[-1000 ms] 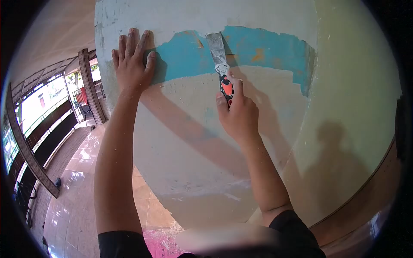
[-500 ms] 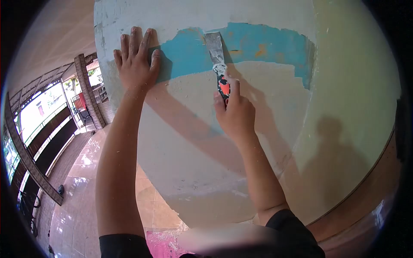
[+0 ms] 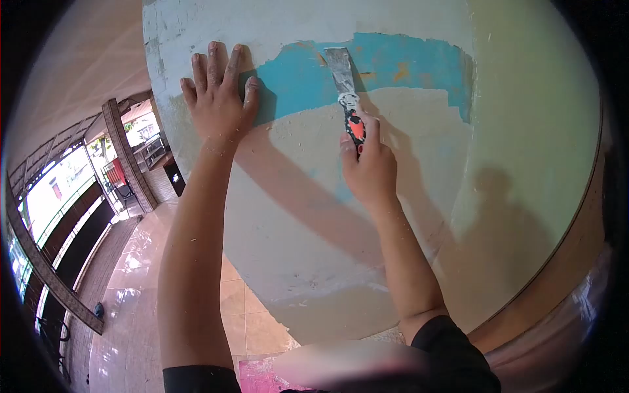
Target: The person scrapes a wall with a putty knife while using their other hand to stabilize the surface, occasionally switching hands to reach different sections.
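My right hand (image 3: 370, 167) is wrapped round the black and orange handle of a putty knife (image 3: 341, 71), index finger along the handle. Its metal blade, smeared with whitish residue, points up, and its tip lies at the upper edge of a bare blue patch (image 3: 406, 62) on the wall. Pale paint (image 3: 314, 19) with ragged edges borders that patch above and below. To the left, my left hand (image 3: 223, 108) rests flat against the pale wall with fingers spread, its thumb side near the blue. Whitish dust marks the fingers.
Yellowish-green wall (image 3: 531, 118) continues at right, with a shadow on it. Low at left spreads a shiny tiled floor (image 3: 131, 314), beyond which stand a post (image 3: 128, 150), a railing and a red chair. A pink surface with flakes (image 3: 257, 374) lies at the bottom.
The view has shifted a little, so most of the scene sits slightly farther right. My left hand stays flat on the wall, and the putty knife remains near the patch's upper edge.
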A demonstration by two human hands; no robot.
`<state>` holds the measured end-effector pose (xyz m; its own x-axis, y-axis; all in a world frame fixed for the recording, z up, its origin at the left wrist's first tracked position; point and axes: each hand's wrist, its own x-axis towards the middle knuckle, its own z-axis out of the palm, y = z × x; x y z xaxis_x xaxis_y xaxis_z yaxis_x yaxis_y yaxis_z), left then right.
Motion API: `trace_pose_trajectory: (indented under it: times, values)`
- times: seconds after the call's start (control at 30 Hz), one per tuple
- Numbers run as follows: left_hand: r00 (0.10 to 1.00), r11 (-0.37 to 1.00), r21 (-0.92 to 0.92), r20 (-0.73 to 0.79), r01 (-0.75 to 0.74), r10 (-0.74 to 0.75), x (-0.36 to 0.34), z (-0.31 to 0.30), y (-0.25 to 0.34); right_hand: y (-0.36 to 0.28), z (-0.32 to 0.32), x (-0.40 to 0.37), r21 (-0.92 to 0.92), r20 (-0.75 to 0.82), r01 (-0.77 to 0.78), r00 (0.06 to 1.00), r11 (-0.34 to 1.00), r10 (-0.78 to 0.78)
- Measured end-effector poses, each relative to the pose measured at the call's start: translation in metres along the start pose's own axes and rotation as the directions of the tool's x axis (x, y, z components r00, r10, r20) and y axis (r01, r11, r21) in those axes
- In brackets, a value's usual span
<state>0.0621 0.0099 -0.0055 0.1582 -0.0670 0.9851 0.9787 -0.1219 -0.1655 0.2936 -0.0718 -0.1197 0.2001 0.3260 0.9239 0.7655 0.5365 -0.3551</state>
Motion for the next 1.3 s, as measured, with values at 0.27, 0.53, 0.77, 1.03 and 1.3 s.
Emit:
trace_pose_trajectory:
  times: [0.27, 0.53, 0.77, 1.03, 1.3]
  values:
    - [1.0, 1.0, 0.006, 0.028, 0.005, -0.005, -0.001, -0.002, 0.0, 0.001, -0.009, 0.003, 0.025, -0.013, -0.07, 0.997, 0.997, 0.07]
    - [0.999, 1.0, 0.009, 0.032, -0.001, 0.001, -0.002, -0.001, 0.0, 0.005, -0.008, 0.012, 0.058, -0.011, -0.07, 0.997, 0.996, 0.071]
    - [0.999, 1.0, 0.01, 0.042, -0.001, 0.0, -0.002, -0.002, -0.002, 0.004, -0.012, 0.015, 0.023, 0.004, -0.083, 0.997, 0.996, 0.083]
    - [1.0, 1.0, -0.013, 0.02, -0.002, 0.002, -0.002, -0.001, -0.003, 0.017, -0.015, 0.015, -0.051, 0.031, -0.05, 0.998, 0.997, 0.051]
    - [1.0, 1.0, -0.02, 0.022, 0.009, -0.008, -0.003, 0.0, -0.002, 0.026, -0.026, 0.019, -0.132, 0.009, -0.094, 0.995, 0.987, 0.096]
